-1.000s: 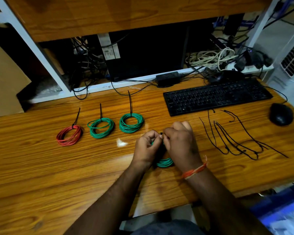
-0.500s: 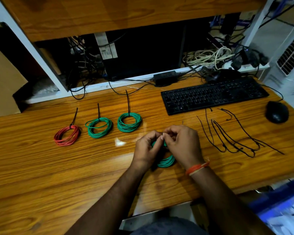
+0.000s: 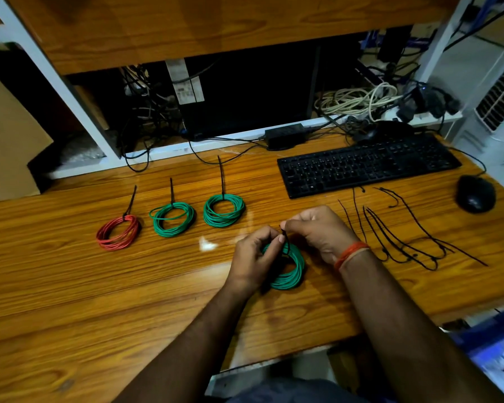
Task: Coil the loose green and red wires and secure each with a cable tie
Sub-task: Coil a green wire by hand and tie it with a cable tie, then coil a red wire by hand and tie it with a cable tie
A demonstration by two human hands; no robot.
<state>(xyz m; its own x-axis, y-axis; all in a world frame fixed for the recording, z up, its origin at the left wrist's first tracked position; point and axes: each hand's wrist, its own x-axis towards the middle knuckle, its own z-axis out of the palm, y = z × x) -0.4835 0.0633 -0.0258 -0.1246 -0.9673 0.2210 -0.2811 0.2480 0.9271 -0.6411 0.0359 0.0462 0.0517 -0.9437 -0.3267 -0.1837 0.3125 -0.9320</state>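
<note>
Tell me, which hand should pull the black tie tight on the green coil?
Probably the right hand: its fingers already pinch the cable tie near its tip, while the left hand steadies the green coil.

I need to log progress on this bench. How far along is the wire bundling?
Done: the red coil and two green coils lie tied on the desk. In hand: the left hand and right hand work a black tie around a third green coil. Left: cinching it. Spare ties lie beside; no loose wire shows.
</note>
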